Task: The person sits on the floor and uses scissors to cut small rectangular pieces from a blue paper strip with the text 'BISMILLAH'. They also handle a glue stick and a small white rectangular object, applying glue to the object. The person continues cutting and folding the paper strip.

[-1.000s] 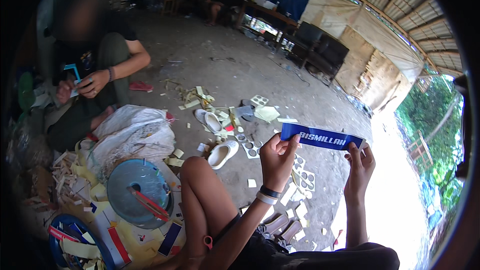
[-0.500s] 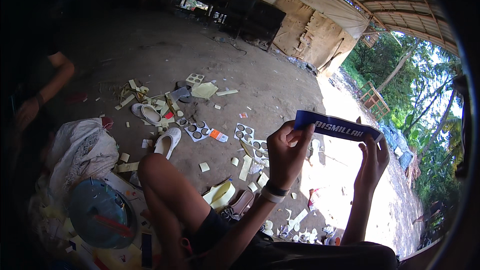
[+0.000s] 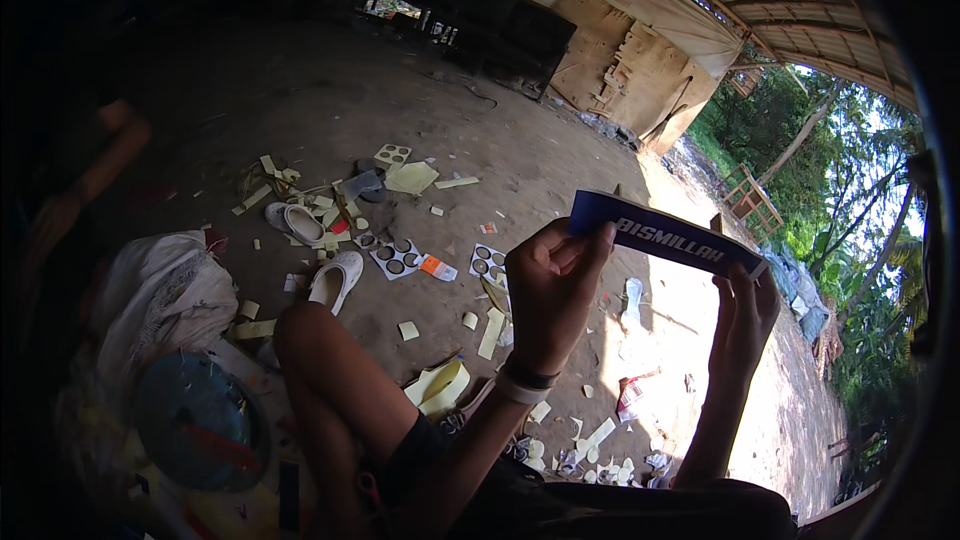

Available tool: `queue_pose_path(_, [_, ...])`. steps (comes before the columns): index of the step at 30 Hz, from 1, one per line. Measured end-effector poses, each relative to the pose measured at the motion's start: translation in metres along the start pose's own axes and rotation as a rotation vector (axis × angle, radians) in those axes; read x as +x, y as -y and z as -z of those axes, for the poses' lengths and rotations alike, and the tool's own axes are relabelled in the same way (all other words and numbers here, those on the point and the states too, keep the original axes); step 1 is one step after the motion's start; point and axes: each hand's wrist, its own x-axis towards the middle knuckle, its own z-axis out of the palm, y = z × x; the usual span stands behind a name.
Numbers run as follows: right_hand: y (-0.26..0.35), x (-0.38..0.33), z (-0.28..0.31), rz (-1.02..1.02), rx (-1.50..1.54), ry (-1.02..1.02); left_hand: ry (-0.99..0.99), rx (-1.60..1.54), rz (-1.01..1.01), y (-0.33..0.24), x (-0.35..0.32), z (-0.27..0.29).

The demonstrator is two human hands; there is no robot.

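A blue printed strip (image 3: pixel 650 228) with pale lettering is stretched between my two raised hands, tilted down to the right. At its left end, my left hand (image 3: pixel 556 285) pinches the strip between thumb and fingers; a dark band and a pale band circle that wrist. The strip's lower right corner sits in the fingers of my right hand (image 3: pixel 745 315). Below the hands, my bent bare knee (image 3: pixel 320 340) and dark shorts show. A red loop (image 3: pixel 370 486), perhaps a handle, lies by my thigh.
Pale scraps (image 3: pixel 408 330), punched sheets (image 3: pixel 398 259) and white shoes (image 3: pixel 337 282) litter the dirt floor. At left are a white sack (image 3: pixel 160 285), a round blue-grey container (image 3: pixel 195 395) with something red on it, and another person's arm (image 3: pixel 115 160). Dark furniture (image 3: pixel 515 35) stands behind.
My left hand and the strip's left end have shifted left and slightly up. The right hand stays nearly in place, still on the strip. The view has tilted a little.
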Motion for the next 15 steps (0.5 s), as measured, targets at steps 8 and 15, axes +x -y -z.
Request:
queue_pose_path(8, [-0.005,0.004,-0.017,-0.001,0.056,0.094,-0.026,-0.005,-0.042,-0.013,0.004,0.015])
queue_pose_path(15, [-0.002,0.001,-0.028,0.015,0.061,0.091,-0.022,-0.007,-0.087,-0.022,0.004,0.023])
